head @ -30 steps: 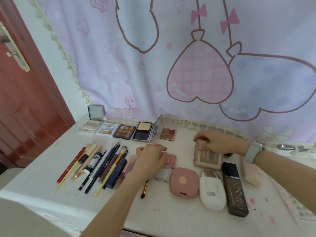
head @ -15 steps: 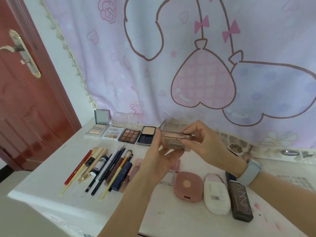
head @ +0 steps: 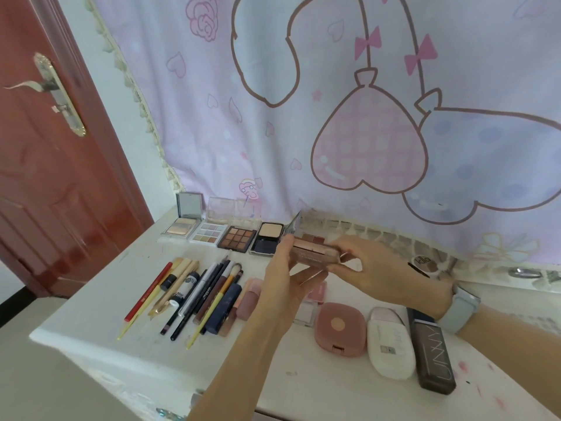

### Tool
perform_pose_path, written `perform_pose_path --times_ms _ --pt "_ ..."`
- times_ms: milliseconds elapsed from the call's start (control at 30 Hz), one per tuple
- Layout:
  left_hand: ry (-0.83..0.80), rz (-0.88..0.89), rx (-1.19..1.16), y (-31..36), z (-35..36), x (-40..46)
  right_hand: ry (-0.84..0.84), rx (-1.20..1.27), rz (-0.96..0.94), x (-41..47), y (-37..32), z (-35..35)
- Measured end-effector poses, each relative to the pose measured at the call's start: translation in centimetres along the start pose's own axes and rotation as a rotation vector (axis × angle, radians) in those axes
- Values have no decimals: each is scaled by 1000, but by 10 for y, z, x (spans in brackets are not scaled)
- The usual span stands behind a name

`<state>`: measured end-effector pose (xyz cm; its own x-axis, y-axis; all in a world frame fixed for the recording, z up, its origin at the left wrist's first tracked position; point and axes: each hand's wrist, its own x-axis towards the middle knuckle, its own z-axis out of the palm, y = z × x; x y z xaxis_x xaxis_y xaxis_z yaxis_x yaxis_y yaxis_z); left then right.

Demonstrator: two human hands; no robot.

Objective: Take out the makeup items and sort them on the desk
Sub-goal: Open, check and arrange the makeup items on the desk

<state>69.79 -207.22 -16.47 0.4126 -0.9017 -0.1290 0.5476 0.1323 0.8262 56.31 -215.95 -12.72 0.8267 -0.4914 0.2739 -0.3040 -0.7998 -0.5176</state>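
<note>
**Palette in both hands, slot at right end of back row**

White counter is sitting against a pink cartoon curtain, red door to the left. Both hands are holding one closed pinkish palette above the counter, about level, long axis running left-right. Left hand is cupping it from below and the left end, fingers curled; right hand is pinching the right end. Neither is holding anything else.

Back row: four open palettes are lying side by side along the curtain, plus a fifth, partly hidden behind the held one. Judging by layout, the held palette is heading for the bare strip just right of that row, straight behind the hands. Right hand is nearer to it.

Clearances: pencils and brushes are packed front-left; pink compact, white tube and dark bottle are filling front-right. A small round pot is sitting near the curtain hem, limiting room rightward.
</note>
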Motion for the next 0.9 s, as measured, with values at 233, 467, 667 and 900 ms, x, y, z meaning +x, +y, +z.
perform_pose_path --times_ms 233,467,667,900 --pt "18 192 387 6 9 -7 183 -327 -78 3 -13 8" --pt "14 436 435 12 3 -10 217 -172 -112 11 -28 8" --pt "112 230 1 16 -5 -10 79 55 -153 11 -35 4" --pt "33 -92 -350 16 -3 -15 17 -93 -192 5 -30 4"
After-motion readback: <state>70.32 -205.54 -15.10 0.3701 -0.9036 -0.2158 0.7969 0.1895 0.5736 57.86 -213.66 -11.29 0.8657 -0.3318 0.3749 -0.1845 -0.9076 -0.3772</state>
